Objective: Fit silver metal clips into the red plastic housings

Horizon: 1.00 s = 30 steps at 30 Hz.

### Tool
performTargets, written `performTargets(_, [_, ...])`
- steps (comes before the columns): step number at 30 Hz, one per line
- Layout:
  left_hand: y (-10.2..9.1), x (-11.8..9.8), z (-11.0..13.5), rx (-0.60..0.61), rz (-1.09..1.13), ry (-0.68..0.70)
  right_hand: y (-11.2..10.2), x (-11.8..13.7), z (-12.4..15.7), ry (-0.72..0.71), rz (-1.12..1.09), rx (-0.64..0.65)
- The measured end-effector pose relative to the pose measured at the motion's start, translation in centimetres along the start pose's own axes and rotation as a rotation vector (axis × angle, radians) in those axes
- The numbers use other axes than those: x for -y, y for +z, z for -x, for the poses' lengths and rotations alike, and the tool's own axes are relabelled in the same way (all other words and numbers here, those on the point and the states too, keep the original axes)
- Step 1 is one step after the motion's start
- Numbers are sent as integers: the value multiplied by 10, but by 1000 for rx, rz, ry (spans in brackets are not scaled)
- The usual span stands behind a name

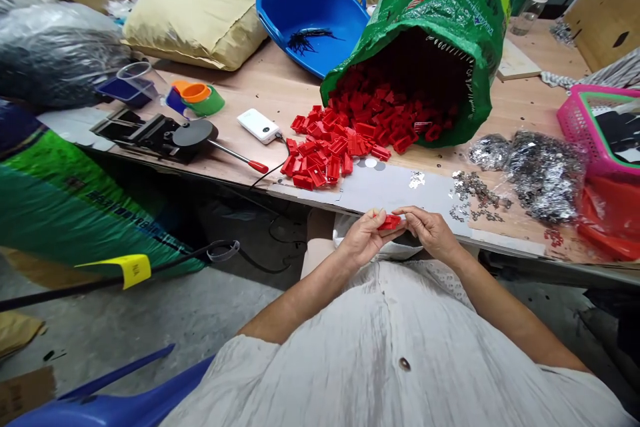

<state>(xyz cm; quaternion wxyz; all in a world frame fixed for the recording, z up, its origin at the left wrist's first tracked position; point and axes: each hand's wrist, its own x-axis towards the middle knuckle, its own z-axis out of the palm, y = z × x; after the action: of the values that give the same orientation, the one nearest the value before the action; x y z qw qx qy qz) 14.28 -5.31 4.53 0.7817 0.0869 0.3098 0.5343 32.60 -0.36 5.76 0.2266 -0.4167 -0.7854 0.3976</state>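
Observation:
My left hand point(364, 239) is closed around a small red plastic part point(390, 221), held just in front of the table's near edge. The fingers of my right hand point(429, 232) are pinched together at the right end of that part. Whatever sits between those right fingertips is too small to make out. Beyond my hands, a heap of similar red plastic parts point(320, 160) spills out of a green woven sack point(440, 7). Small metal pieces point(475, 188) lie scattered on the grey sheet to the right, and a few more silver pieces point(417, 179) lie nearer my hands.
On the left stands a black hand press point(155, 137) with a red-tipped lever, beside a white power bank point(259, 125). A blue basin point(320, 13) and a stuffed tan sack point(200, 7) are behind. Bagged metal pieces point(545, 173) and a pink basket point(575, 120) stand right.

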Motion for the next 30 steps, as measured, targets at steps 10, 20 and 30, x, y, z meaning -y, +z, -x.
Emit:
performTargets(10, [-58, 15, -17, -424, -115, -185, -42, -51, -39, 107, 544, -294])
performTargets(20, [-51, 11, -8, -360, -307, -136, -50, -51, -82, 158, 621, -219])
performTargets(30, [-36, -75, -6, -372, -1303, 762, -53, -53, -87, 166, 591, -135])
